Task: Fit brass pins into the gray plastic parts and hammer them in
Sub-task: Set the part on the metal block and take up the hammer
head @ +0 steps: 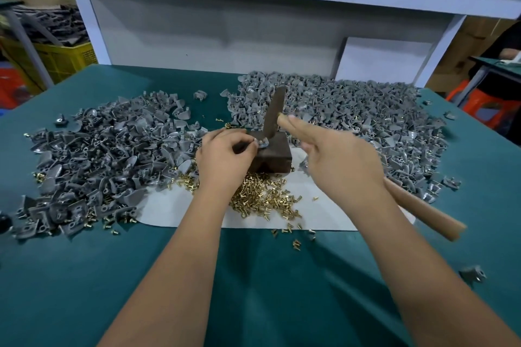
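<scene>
A green table (pixel 84 276) fills most of the frame, with a white shelf unit (pixel 253 22) standing along its far edge across the top of the picture. Two large heaps of gray plastic parts lie on it: the left heap (pixel 93 155) in the middle left of the frame, the right heap (pixel 352 115) spreading across the upper right. A white sheet (pixel 324 211) lies on the table at the centre, between the heaps. On it, just below centre, is a scatter of brass pins (pixel 262 194), with stray ones spilling onto the green surface toward the bottom.

At the centre of the frame a dark block (pixel 277 156) sits on the sheet, touching the pin pile on its near side. The right hand (pixel 341 160), right of centre, is curled round the wooden handle of a hammer (pixel 428 214), whose handle end sticks out toward the lower right; its index finger stretches straight along the handle toward the dark, blurred hammer head (pixel 275 113), which stands tilted above the block. The left hand (pixel 222 155), left of the block, pinches one gray plastic part (pixel 262 144) between its fingertips, holding it on the block's top face beneath the hammer head. Whether a pin sits in that part is too small to tell.
</scene>
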The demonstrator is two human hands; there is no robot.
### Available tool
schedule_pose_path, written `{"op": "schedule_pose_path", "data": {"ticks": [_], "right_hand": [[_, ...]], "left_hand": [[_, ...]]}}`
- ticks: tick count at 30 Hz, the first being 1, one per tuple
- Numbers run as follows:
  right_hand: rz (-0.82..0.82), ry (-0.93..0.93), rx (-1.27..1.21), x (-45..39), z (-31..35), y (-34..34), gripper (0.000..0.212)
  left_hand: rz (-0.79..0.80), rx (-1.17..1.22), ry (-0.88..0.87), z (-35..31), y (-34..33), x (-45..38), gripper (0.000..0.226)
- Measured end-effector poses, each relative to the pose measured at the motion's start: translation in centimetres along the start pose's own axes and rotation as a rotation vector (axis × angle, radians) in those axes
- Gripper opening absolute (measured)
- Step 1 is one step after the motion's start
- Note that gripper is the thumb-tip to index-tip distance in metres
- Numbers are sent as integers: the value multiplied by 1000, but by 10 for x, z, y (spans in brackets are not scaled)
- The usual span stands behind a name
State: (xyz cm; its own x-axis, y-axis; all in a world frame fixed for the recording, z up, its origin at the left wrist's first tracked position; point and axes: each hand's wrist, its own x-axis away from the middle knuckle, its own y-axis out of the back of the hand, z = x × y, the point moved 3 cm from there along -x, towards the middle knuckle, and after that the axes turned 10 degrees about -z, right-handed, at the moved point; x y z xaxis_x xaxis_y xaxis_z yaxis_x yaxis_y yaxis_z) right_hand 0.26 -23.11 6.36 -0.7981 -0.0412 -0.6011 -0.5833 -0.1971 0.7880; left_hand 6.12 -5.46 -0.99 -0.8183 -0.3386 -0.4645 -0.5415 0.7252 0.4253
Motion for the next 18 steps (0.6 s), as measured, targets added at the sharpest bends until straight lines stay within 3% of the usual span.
{"op": "schedule_pose_path", "data": {"ticks": [3,6,10,13,18], "right_hand": [[-144,-7,-32,-2,4,5,60],[-26,74,51,3,7,-4,60],[-120,6,78,-1,9,2,63],[-1,54,31,2,9,-7,62],[-36,-8,-8,-6,7,-7,61]], "left_hand": [[3,15,9,2,-1,-1,8],[-6,35,15,0,0,-1,6],[-1,44,8,0,-1,-1,7],[-4,44,10,0,0,-1,7],[4,8,-6,-1,-1,-2,10]]}}
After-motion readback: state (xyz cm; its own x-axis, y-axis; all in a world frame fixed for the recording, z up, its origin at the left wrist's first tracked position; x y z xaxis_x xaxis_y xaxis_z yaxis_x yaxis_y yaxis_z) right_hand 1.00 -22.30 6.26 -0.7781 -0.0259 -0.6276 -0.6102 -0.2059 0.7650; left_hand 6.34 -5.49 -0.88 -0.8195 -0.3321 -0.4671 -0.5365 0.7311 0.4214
